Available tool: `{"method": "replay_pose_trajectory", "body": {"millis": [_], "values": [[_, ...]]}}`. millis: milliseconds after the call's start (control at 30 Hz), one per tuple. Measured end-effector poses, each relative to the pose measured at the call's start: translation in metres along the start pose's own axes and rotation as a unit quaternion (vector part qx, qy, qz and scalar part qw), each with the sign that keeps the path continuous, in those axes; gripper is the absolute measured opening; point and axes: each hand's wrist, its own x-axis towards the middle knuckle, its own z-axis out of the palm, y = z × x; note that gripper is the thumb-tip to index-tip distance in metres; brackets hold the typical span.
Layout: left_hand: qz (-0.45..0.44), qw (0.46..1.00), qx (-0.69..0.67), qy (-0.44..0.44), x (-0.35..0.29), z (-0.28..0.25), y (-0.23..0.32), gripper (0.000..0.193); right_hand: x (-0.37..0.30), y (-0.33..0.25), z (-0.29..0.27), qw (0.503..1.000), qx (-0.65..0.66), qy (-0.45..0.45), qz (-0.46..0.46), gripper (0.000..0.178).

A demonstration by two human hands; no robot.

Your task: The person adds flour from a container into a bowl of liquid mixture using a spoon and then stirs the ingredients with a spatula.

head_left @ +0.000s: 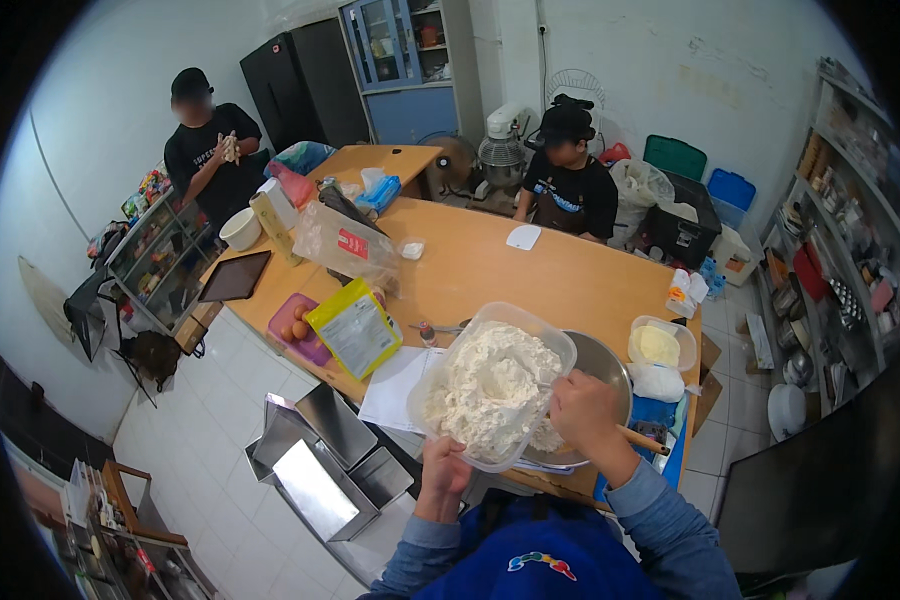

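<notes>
My left hand grips the near left corner of a clear plastic container. White flour heaps inside it, with a hollow in the middle. My right hand is closed at the container's right side, over the flour's edge; what its fingers hold is hidden. The container is tilted and partly covers a large metal mixing bowl. Some pale flour or dough shows in the bowl below. A wooden handle sticks out past the bowl's right side, beneath my right wrist.
Right of the bowl stand a tub of pale yellow contents and a white bag. Leftward lie a yellow pouch, eggs on a pink tray and paper. Metal loaf tins sit at lower left. Two people are across the table.
</notes>
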Motion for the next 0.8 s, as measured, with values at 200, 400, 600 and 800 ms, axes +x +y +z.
{"method": "replay_pose_trajectory", "body": {"millis": [200, 400, 600, 800], "values": [[0.009, 1.000, 0.003, -0.005, -0.001, 0.003, 0.001, 0.073, 0.007, 0.022, 0.003, 0.987, 0.158, -0.006, 0.040, 0.011], [0.003, 1.000, 0.006, -0.014, 0.000, 0.002, 0.000, 0.074, 0.016, 0.025, 0.004, 0.781, 0.547, -0.029, 0.301, 0.017], [-0.015, 1.000, 0.017, -0.012, -0.001, 0.007, -0.003, 0.073, 0.008, 0.022, 0.019, 0.691, 0.640, 0.008, 0.336, 0.020], [-0.028, 1.000, 0.000, -0.008, 0.000, 0.002, -0.006, 0.072, 0.004, 0.032, 0.015, 0.638, 0.671, 0.040, 0.375, 0.022]]}}
